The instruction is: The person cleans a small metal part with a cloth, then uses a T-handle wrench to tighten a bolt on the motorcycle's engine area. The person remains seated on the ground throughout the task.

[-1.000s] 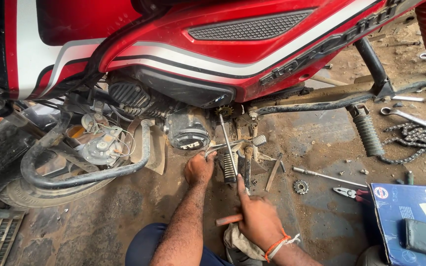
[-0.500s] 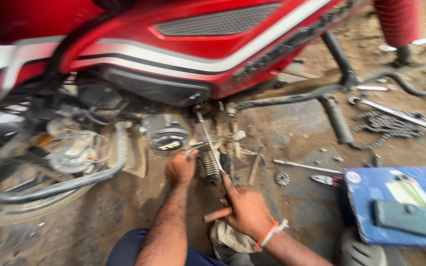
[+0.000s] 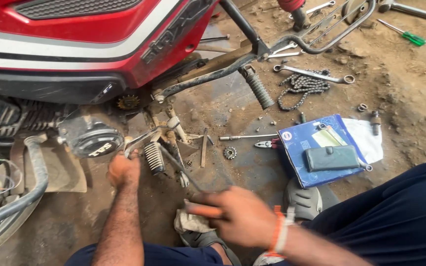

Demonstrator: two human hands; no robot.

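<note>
A red motorcycle (image 3: 89,44) lies low over the dirt floor with its engine side exposed. My left hand (image 3: 123,170) grips a chrome lever (image 3: 141,139) beside the ribbed rubber footpeg (image 3: 154,157). My right hand (image 3: 237,214) is blurred and closed around the orange handle of a long thin tool (image 3: 178,170), whose shaft points up toward the footpeg. A dirty rag (image 3: 189,222) lies under that hand. A small sprocket (image 3: 127,102) shows on the engine.
On the ground lie a loose sprocket (image 3: 230,152), pliers (image 3: 266,144), a drive chain (image 3: 301,87), a spanner (image 3: 316,75), a green screwdriver (image 3: 406,34) and a blue box (image 3: 304,148) with a dark wallet on it. My knee (image 3: 400,216) fills the right.
The view has swung right and closer. My left hand stays at the lever by the footpeg. My right hand has moved right and lower with the orange-handled tool, now blurred.
</note>
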